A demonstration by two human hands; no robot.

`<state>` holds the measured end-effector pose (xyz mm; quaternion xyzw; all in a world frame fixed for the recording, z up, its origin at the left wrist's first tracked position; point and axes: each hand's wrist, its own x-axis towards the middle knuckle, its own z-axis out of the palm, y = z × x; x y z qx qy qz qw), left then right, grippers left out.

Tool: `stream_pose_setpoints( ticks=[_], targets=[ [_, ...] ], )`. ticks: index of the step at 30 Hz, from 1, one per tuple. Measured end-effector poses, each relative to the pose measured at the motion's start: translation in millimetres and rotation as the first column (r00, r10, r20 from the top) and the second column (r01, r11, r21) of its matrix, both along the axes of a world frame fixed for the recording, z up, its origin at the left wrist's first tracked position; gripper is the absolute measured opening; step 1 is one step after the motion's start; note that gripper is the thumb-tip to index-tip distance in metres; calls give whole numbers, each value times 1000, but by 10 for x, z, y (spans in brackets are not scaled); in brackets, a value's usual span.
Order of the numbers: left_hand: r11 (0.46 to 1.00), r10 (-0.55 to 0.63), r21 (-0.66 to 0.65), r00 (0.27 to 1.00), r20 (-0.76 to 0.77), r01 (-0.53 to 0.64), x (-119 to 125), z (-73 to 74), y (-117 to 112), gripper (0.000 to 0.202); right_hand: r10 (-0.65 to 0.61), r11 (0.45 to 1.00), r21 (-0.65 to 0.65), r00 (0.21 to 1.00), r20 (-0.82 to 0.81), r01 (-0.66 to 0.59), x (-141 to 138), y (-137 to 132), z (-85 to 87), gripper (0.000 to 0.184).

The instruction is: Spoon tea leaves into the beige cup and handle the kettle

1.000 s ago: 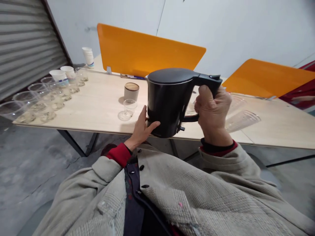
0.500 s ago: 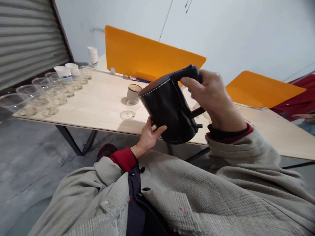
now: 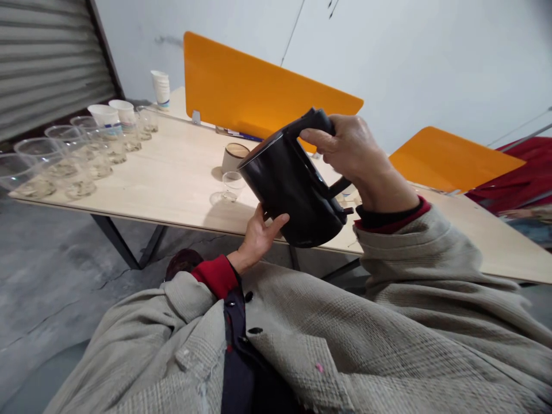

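A black electric kettle hangs above the near edge of the wooden table, tilted steeply with its top end leaning away to the left. My right hand is closed round the kettle's handle. My left hand cups the kettle's lower side from below, fingers pressed on it. A small clear glass stands on the table just beyond the kettle's spout end, with a beige cylindrical container behind it.
Several clear plastic cups and white paper cups line the table's left end. Two orange divider panels stand at the back. A roller shutter is at the left, bare concrete floor below. Red fabric lies at the far right.
The kettle went from upright to steeply tilted, its top swinging down to the left. My right hand rose with the handle; my left hand stayed under the body.
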<state>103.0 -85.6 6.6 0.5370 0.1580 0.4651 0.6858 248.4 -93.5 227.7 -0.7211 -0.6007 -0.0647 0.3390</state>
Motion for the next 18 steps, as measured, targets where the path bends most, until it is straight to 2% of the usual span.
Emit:
stream_pose_setpoints(
  ticks=[3,10,15,18],
  targets=[
    [1000,-8,-22,1000,12,8,-7,5,3,78,61,998,25,998,-28,-60,89,60,-46,48],
    [998,-38,-54,999,28,39,-25,28,1,79,35,999,25,994,-106,-33,114,154,-86,44],
    [996,-43,-72,998,38,46,-2,19,1,80,71,997,41,993,-96,-68,133,176,-90,39],
    [996,-49,-69,998,34,51,1,21,-1,81,30,1000,11,998,-59,-29,31,144,-46,37]
  ],
)
